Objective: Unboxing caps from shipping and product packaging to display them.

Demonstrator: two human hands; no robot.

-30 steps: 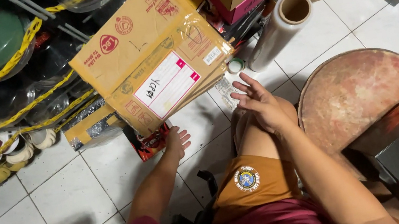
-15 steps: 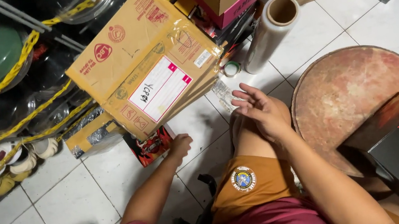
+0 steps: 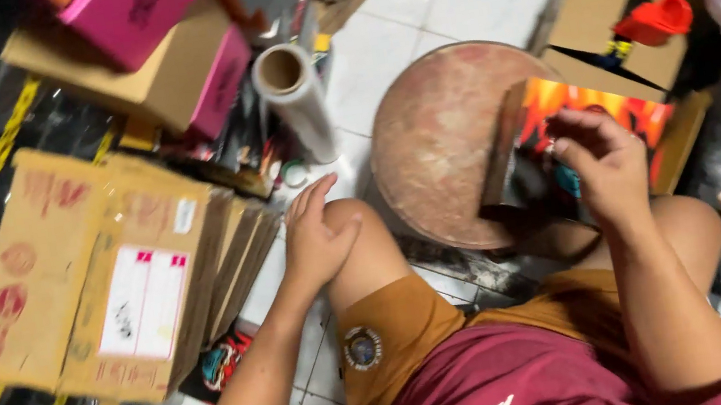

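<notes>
Head view: white tiled floor (image 3: 436, 5), cluttered cardboard boxes (image 3: 85, 272); right hand (image 3: 607, 161) grip clasps flame-printed box (image 3: 595, 115).

A white tiled floor (image 3: 429, 25) carries everything. At left lies a stack of flattened brown cardboard boxes (image 3: 104, 269), with a small red and blue packet (image 3: 221, 364) near its lower edge. Farther off rests a roll of clear plastic film (image 3: 296, 100); to its right lies a round reddish-brown disc (image 3: 437, 139).

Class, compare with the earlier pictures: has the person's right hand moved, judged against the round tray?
Yes. The right hand left the knee, crossed the round tray and now touches the flame-printed box at its far side.
</notes>
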